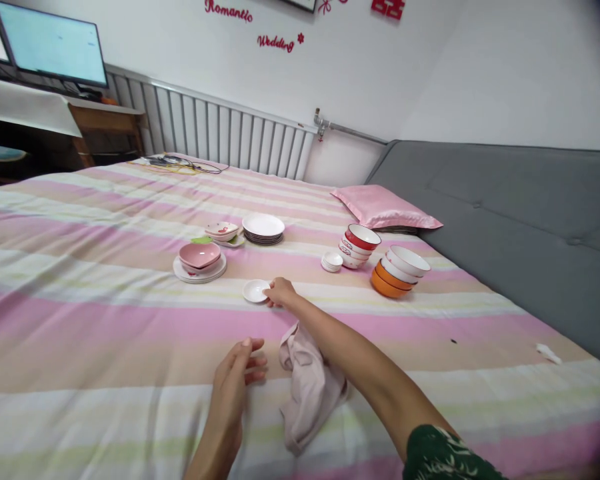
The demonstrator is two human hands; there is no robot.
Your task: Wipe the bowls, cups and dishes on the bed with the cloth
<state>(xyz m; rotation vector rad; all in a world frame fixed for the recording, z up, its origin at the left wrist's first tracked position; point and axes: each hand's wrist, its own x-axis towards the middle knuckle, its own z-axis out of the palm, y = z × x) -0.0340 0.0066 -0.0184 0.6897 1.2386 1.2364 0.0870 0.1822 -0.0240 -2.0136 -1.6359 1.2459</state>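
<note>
My right hand [281, 293] reaches forward over the striped bedspread, its fingers closed on the rim of a small white dish [255, 291]. Whether the dish rests on the bed or is slightly raised I cannot tell. Nearer to me, my left hand [237, 373] is held with fingers apart and nothing in it. A crumpled pale pink cloth [307, 390] lies to its right, partly under my right forearm. A stack of similar small white dishes [332, 261] sits further right.
Pink bowls [200, 255] rest on white plates [186, 275] at left. Behind are heart-patterned bowls [221, 231] and a plate stack [263, 225]. Red-and-white bowls [361, 238] and orange-and-white bowls [391, 280] stand right. A pink pillow [385, 207] lies by the grey headboard [505, 200].
</note>
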